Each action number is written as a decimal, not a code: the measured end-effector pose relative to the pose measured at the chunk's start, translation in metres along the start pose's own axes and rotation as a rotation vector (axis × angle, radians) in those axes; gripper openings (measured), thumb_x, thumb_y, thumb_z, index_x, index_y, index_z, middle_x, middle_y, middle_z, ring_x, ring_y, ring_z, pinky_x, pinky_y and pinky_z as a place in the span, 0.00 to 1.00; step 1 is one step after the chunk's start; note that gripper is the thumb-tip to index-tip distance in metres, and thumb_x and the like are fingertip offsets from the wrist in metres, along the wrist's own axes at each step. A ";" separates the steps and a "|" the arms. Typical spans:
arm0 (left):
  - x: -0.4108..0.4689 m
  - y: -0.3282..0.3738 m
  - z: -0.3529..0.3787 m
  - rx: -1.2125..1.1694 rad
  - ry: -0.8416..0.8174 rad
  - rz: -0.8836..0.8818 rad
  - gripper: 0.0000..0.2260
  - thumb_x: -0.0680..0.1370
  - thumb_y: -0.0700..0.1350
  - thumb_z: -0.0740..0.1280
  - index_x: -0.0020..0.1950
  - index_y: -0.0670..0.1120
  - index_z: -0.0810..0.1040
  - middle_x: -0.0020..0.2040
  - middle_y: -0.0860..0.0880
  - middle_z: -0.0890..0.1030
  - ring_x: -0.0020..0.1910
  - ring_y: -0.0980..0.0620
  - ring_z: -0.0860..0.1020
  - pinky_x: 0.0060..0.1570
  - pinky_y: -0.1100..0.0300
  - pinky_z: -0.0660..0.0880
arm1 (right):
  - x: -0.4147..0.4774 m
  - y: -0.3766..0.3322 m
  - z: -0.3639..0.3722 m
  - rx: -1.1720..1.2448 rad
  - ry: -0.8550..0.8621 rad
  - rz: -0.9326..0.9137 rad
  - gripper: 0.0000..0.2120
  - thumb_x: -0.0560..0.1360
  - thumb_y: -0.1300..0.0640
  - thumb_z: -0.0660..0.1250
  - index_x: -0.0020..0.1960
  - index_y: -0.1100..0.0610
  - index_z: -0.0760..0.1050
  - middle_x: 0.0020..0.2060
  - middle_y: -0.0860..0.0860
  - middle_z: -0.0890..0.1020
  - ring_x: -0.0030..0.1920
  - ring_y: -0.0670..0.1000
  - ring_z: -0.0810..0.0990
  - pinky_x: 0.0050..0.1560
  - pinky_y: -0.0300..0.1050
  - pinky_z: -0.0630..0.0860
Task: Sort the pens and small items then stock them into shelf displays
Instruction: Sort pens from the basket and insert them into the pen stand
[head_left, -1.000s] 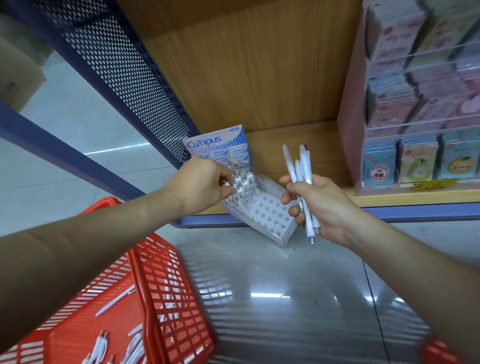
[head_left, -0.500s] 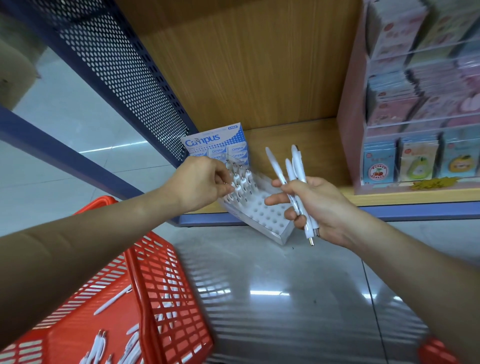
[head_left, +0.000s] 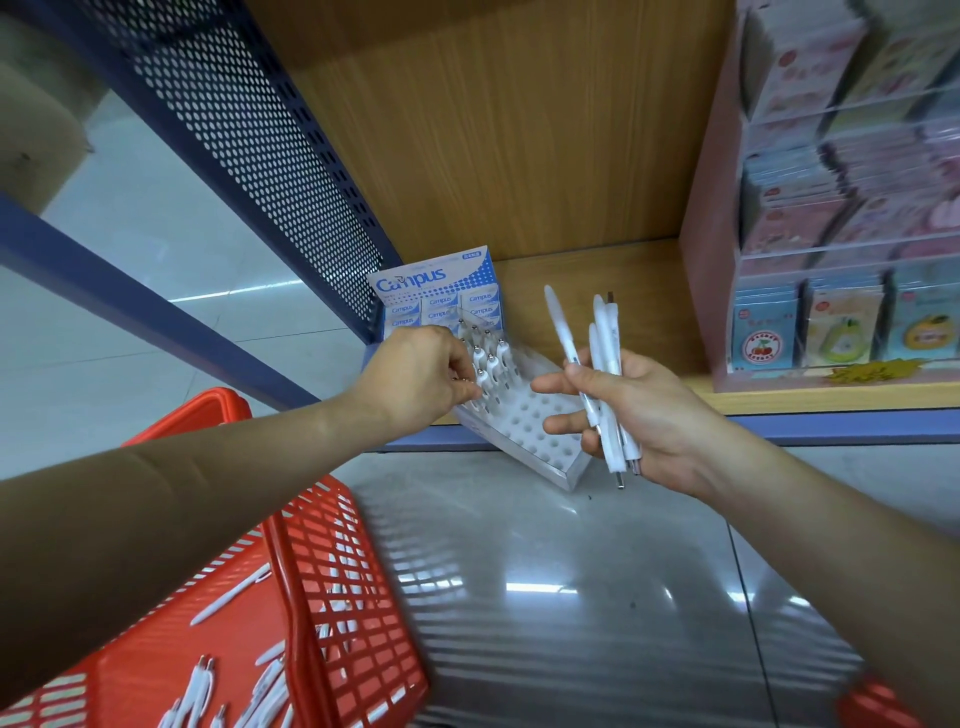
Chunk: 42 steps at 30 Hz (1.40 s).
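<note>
As a person stocks pens at a low wooden shelf (head_left: 597, 291), the view looks down along both bare forearms. A red basket (head_left: 332, 571) stands on the glossy floor at lower left, with loose pens (head_left: 197, 686) lying in its bottom. A pink card display (head_left: 831, 208) fills the shelf's right side, well apart from the work.

A white rack (head_left: 535, 431) drilled with rows of holes sits skewed at the shelf's front, its near corner jutting past the edge. Just behind it stands a blue Campus box (head_left: 436, 296). Only the rack's back left rows are filled with standing pens (head_left: 493, 353); the nearer holes are bare, so the stocking looks less than half done.

The left hand (head_left: 415, 379) is curled at the filled rows, fingertips pinching one pen (head_left: 482, 382) that stands in or just above a hole; whether it is fully seated is hidden. The right hand (head_left: 639, 415) grips a bundle of white pens (head_left: 608, 364), thumb across the barrels and index finger stretched towards the rack.

To seat this pen well, it probably needs a straight push along its own length, kept gentle because the overhanging rack could tip or slide. Fanning one pen clear of the bundle would make the next pick easier.
</note>
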<state>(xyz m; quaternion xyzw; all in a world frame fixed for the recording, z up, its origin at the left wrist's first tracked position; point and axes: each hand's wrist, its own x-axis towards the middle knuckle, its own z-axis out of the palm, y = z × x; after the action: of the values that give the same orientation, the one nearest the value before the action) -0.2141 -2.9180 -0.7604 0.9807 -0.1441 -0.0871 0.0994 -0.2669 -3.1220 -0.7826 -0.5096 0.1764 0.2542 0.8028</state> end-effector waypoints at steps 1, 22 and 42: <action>0.001 0.000 0.000 0.005 -0.002 0.001 0.05 0.70 0.48 0.75 0.41 0.47 0.83 0.40 0.52 0.81 0.38 0.56 0.74 0.39 0.63 0.71 | 0.000 0.000 0.000 -0.001 -0.010 0.000 0.06 0.79 0.59 0.64 0.55 0.55 0.68 0.48 0.54 0.86 0.34 0.55 0.84 0.23 0.37 0.70; 0.005 0.015 -0.046 -0.876 -0.210 -0.268 0.07 0.74 0.40 0.71 0.45 0.36 0.82 0.35 0.45 0.82 0.28 0.55 0.78 0.32 0.65 0.78 | 0.003 -0.018 -0.007 -0.094 0.092 -0.142 0.13 0.70 0.71 0.71 0.50 0.59 0.75 0.36 0.55 0.81 0.26 0.45 0.67 0.21 0.34 0.62; -0.001 0.056 -0.023 -1.103 -0.222 -0.199 0.10 0.78 0.42 0.66 0.59 0.46 0.77 0.41 0.45 0.77 0.38 0.52 0.77 0.39 0.62 0.78 | -0.002 -0.010 0.001 -0.091 -0.091 -0.028 0.15 0.63 0.55 0.74 0.47 0.58 0.75 0.36 0.57 0.84 0.23 0.43 0.65 0.20 0.33 0.61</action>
<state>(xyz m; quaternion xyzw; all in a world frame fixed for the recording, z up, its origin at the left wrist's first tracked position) -0.2252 -2.9668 -0.7259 0.7775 0.0062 -0.2609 0.5722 -0.2628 -3.1255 -0.7739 -0.5361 0.1209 0.2736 0.7894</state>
